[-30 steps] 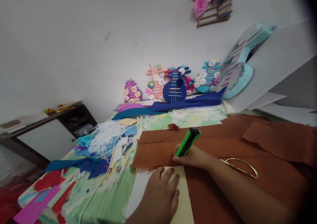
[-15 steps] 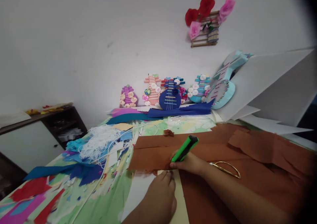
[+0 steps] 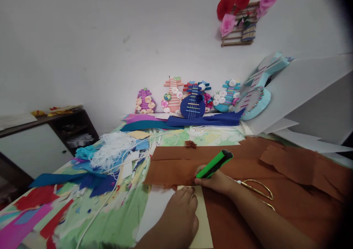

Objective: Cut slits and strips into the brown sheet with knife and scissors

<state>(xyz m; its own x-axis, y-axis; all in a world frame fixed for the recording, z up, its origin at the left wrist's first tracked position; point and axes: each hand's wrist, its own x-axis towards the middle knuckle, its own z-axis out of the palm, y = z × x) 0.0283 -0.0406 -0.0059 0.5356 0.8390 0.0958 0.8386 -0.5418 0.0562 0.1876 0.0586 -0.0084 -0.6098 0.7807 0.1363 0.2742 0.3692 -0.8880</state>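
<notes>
My right hand [image 3: 211, 180] is closed around a thick green-and-black pen-shaped tool [image 3: 215, 163]; its lower end is hidden by my fingers. It rests over the brown sheet [image 3: 168, 170], close to the sheet's ragged lower edge. To the left, my left hand [image 3: 180, 214] lies palm down with its fingers bent slightly, pressing on a cream card strip [image 3: 202, 219] and the white sheet [image 3: 157, 205] beside it. Gold-handled scissors [image 3: 257, 189] lie on the brown material by my right forearm, which partly covers them.
Tangled white yarn [image 3: 113, 151] and coloured scraps [image 3: 35, 197] cover the left of the table. Several decorated lute-shaped crafts, including a dark blue one [image 3: 193, 104], stand along the wall. White boards [image 3: 298, 83] lean at right. A low cabinet [image 3: 33, 150] stands at far left.
The whole view has shifted, so the hands and tool appear slightly further right. More of the scissors' handles shows. Both hands keep nearly the same pose over the sheets.
</notes>
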